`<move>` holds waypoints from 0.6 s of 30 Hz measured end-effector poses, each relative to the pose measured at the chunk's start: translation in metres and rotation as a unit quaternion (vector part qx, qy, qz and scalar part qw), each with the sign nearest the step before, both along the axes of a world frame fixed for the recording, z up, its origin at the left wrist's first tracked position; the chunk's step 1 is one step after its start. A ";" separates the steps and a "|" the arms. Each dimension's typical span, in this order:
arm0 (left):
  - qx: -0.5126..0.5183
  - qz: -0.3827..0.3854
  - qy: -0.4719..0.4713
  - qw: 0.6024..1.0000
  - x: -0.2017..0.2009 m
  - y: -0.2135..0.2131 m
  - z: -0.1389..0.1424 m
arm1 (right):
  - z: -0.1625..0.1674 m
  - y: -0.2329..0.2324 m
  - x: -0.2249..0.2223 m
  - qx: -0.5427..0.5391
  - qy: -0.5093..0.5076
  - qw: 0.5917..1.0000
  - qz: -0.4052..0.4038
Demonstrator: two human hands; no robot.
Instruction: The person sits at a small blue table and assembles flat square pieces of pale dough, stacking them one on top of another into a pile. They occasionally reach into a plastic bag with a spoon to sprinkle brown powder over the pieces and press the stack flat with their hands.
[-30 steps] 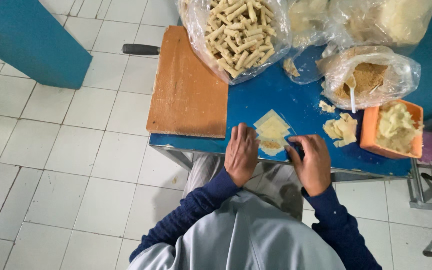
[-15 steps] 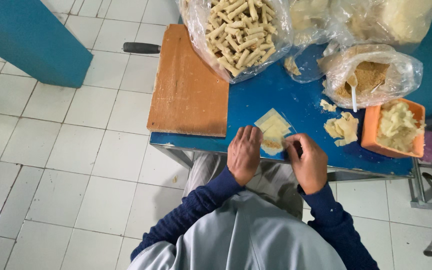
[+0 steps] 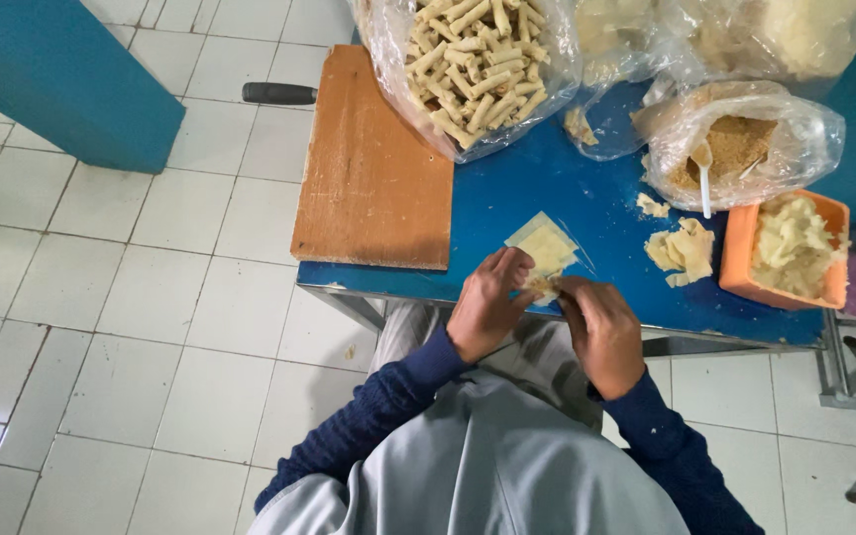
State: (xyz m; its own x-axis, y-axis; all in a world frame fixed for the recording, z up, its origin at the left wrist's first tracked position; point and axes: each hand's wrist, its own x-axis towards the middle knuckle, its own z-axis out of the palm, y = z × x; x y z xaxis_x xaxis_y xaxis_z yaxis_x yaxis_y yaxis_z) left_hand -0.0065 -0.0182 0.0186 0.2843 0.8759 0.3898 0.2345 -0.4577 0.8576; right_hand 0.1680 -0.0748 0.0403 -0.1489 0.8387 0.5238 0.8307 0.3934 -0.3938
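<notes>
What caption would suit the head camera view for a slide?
Both hands, left hand and right hand, fold a pale wrapper at the blue table edge.

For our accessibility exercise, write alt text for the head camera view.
Both hands, left hand and right hand, pinch a pale wrapper on a blue table. A bag of rolled sticks and a wooden board lie beyond.

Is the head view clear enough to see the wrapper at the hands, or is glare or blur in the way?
Head view: even, soft light, little blur; the wrapper reads clearly, its near edge hidden by the left hand and right hand; glare only on the plastic bags.
</notes>
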 end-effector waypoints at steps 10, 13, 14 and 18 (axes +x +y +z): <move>0.101 -0.061 0.093 0.989 -0.008 0.002 -0.009 | -0.008 0.013 0.002 0.018 -0.011 1.000 -0.001; 0.096 -0.056 0.101 0.989 -0.007 0.004 -0.013 | -0.010 0.017 0.003 0.009 0.000 1.000 -0.009; 0.099 -0.051 0.101 0.989 -0.005 0.004 -0.013 | -0.010 0.018 0.004 0.006 0.002 1.000 -0.010; 0.085 0.000 0.100 0.991 0.003 0.014 -0.012 | -0.010 0.024 0.003 -0.013 0.020 1.000 -0.016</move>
State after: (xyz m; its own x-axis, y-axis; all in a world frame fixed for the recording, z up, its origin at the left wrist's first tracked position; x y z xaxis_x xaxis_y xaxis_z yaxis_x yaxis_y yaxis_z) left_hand -0.0038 -0.0046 0.0070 0.3711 0.8024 0.4674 0.3909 -0.5916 0.7051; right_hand 0.1706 -0.0513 0.0302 -0.1005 0.8560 0.5071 0.8260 0.3559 -0.4371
